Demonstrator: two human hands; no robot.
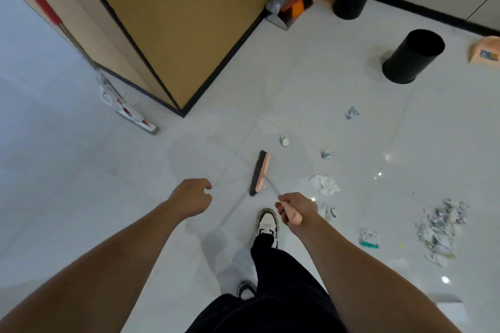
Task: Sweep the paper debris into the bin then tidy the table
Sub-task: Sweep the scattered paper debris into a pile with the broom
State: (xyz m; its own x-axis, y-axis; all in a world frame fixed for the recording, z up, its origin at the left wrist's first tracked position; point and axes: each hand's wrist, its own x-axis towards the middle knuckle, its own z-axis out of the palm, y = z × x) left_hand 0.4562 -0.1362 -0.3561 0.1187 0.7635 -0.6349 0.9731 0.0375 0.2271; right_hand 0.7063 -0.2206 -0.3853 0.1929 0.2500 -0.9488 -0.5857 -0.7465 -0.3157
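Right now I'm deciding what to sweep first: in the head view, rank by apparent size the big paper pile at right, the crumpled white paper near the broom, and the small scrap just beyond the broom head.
1. Big paper pile, largest.
2. Crumpled white paper, in between.
3. Small scrap, smallest; it lies farther away, so it may look smaller than it is.

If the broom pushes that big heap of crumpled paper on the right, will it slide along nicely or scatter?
The heap of crumpled paper looks loose and light, so it would probably slide easily on the glossy floor. Being separate scraps, some would likely scatter past the narrow broom head.
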